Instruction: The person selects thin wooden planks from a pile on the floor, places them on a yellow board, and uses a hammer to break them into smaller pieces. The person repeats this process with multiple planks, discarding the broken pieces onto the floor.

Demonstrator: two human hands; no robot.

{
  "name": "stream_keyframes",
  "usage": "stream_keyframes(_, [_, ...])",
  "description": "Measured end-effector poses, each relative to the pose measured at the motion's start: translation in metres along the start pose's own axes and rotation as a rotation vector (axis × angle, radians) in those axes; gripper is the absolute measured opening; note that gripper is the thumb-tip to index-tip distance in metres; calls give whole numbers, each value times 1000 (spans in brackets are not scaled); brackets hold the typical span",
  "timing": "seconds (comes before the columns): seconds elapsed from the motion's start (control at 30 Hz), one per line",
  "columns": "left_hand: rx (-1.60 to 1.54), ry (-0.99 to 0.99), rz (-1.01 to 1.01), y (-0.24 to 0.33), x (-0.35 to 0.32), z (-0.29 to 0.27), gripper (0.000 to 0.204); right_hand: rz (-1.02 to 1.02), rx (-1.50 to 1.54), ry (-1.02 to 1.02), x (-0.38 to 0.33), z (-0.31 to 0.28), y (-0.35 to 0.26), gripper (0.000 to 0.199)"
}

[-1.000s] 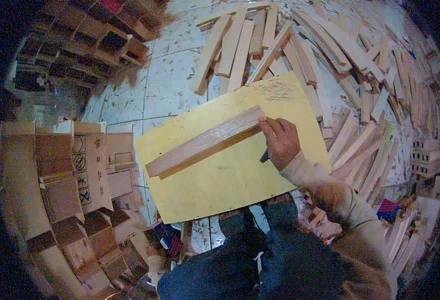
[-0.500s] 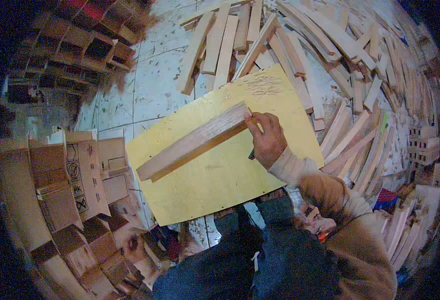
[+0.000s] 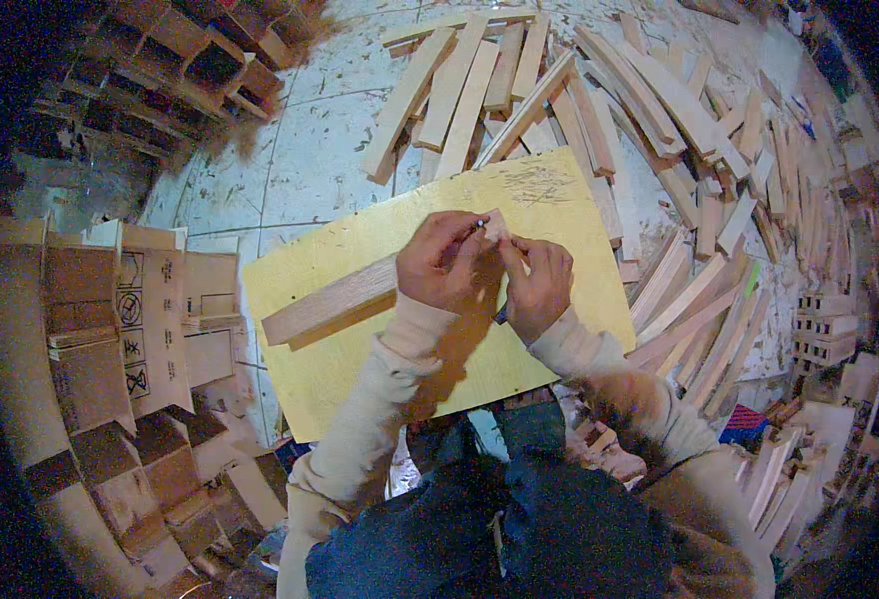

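Note:
A pale wooden strip [image 3: 334,297] lies slantwise on a yellow board [image 3: 329,399] in front of me. My left hand [image 3: 444,258] is closed over the strip's far right part. Its fingertips pinch a small dark thing with a light tip, too small to name. Close beside it, my right hand [image 3: 541,285] grips the end of the strip between thumb and fingers. A short dark piece [image 3: 500,315] shows below the right palm; its kind is unclear. The left hand and wrist hide part of the strip.
Many loose wooden strips [image 3: 449,90] are heaped on the tiled floor [image 3: 309,140] beyond the board and to the right. Open cardboard boxes [image 3: 160,319] stand at left, with more boxes [image 3: 200,50] at the upper left. Small stacked wood pieces [image 3: 824,329] sit far right.
My left hand has come into view and reached the strip's right end, beside my right hand. My right hand stays at that end. The view has shifted slightly.

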State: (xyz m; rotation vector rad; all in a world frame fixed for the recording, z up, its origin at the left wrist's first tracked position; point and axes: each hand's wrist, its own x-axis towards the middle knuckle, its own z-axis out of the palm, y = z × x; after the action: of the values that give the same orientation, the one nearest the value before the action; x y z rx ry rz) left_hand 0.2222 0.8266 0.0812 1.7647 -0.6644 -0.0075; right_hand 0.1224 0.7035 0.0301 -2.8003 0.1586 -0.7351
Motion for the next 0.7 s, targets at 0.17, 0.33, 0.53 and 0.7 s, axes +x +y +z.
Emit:
stream_keyframes(0.17, [120,57,5,-16,-16,15,17,-2,30,61,-1,5,-1,50])
stream_keyframes(0.33, [90,60,-5,-21,-14,13,15,69,244,-59,-7,-17,10,48])
stream_keyframes(0.53, [205,47,182,-28,-11,14,18,359,-3,-269,-84,-90,12,38])
stream_keyframes(0.7, [202,73,148,-28,-15,16,20,686,162,-555,-92,-129,12,30])
